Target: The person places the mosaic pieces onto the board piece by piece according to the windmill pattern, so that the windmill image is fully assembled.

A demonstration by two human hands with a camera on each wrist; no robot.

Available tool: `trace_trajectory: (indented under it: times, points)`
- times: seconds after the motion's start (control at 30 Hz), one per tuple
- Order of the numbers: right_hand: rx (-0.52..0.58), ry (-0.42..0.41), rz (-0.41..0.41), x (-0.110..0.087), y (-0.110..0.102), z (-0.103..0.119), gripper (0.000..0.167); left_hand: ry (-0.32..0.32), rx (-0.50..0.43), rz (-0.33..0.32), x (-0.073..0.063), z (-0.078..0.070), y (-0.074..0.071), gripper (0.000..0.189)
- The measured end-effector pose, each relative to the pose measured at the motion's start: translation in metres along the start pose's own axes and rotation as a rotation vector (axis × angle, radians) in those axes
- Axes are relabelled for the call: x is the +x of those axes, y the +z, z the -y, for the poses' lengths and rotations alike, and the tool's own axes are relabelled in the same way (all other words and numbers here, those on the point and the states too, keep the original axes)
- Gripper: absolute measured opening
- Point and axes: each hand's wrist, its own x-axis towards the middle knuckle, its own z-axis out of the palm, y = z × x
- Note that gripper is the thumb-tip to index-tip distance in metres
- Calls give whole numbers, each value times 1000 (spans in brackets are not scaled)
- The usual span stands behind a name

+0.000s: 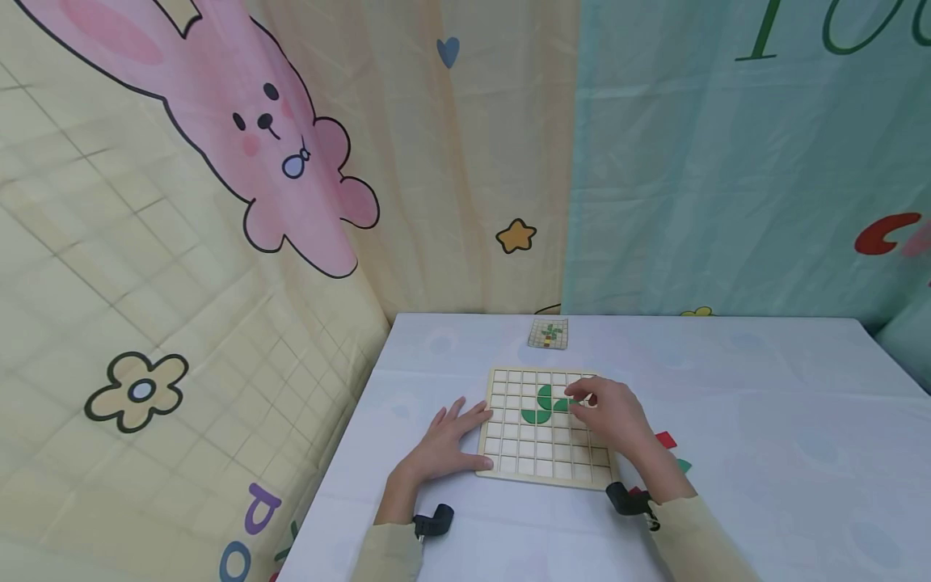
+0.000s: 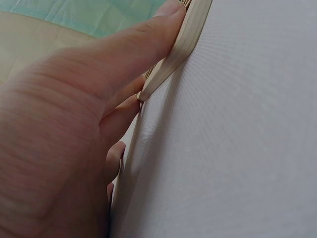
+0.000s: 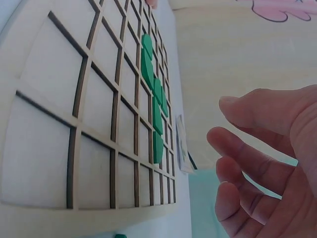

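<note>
A pale wooden grid board [image 1: 538, 480] lies on the white-covered table, with several green curved pieces [image 1: 536, 416] set in cells near its middle. My left hand [image 1: 445, 444] rests at the board's left side with fingers spread. In the left wrist view, its thumb [image 2: 166, 22] touches the board's edge [image 2: 173, 59]. Over the board's right part is my right hand [image 1: 614, 416], its fingertips close by the rightmost green piece [image 1: 561, 406]. The right wrist view shows a gap between the thumb [image 3: 247, 106] and loosely bent fingers, with nothing held.
Behind the board lies a small card [image 1: 548, 334] with a printed grid and green pattern. Right of the board, a red piece [image 1: 665, 440] and a green piece [image 1: 684, 466] lie partly behind the right forearm. Patterned curtains [image 1: 465, 162] hang beyond the table.
</note>
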Motion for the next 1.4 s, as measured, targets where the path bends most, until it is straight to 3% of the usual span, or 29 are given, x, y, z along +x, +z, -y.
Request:
trace_trajectory:
  times: [0.3,0.73,0.97,1.4]
  points:
    - [-6,15,-9,-12,-14,-23,23,-7,21,-2,2,3,2,90]
    - [-79,109,103,-31,-29,-49,24,-3,-2,-4,3,0,0,90]
    - [-107,115,182,-34,-33,-55,23,-5,2,5,2,4,1,91]
    - [-156,142,228,-34,-27,-55,26,4,-3,-3,2,4,2,90]
